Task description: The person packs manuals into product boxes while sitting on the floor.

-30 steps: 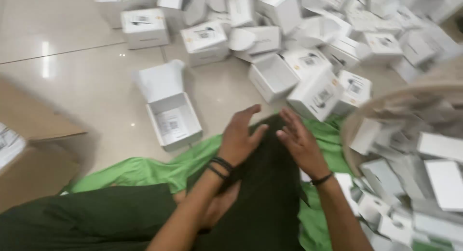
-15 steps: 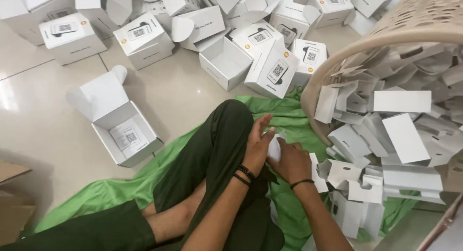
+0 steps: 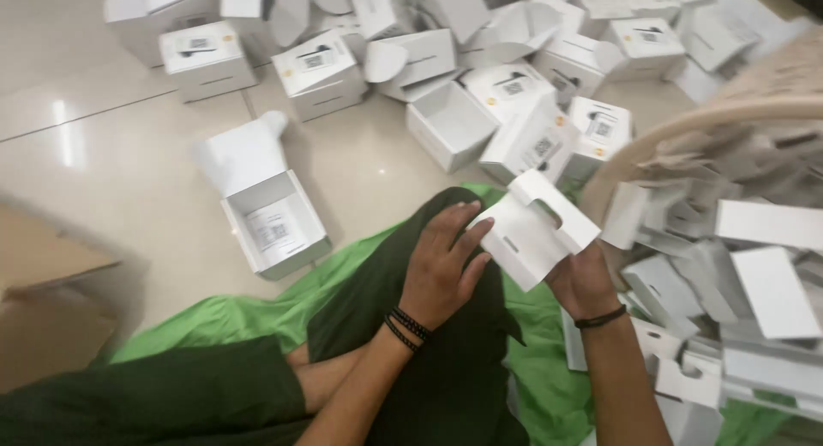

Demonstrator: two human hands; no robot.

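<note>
Nearest the camera, the person sits cross-legged on the floor in dark green trousers, with a bright green cloth [image 3: 531, 369] spread beneath the legs. The left hand [image 3: 441, 270], with dark bands at its wrist, has its fingers extended and pressed flat against the near face of a flat white cardboard insert [image 3: 531, 227], steadying it rather than closing around it. The right hand [image 3: 583, 279], also with a dark band at the wrist, grips the same insert from below and behind, its fingers mostly hidden by the card. The insert is held in the air above the knee, tilted, with a slot cut into its upper part. Just to the right, a woven basket [image 3: 686, 125] leans over, and a heap of similar white cardboard pieces [image 3: 754, 266] spills from it onto the cloth. To the left, on the pale tiled floor [image 3: 103, 155], an open white box [image 3: 274, 227] stands with its lid thrown back. Farther off, a scattered pile of white boxes [image 3: 446, 52], some open and some closed, fills the top of the view.
</note>
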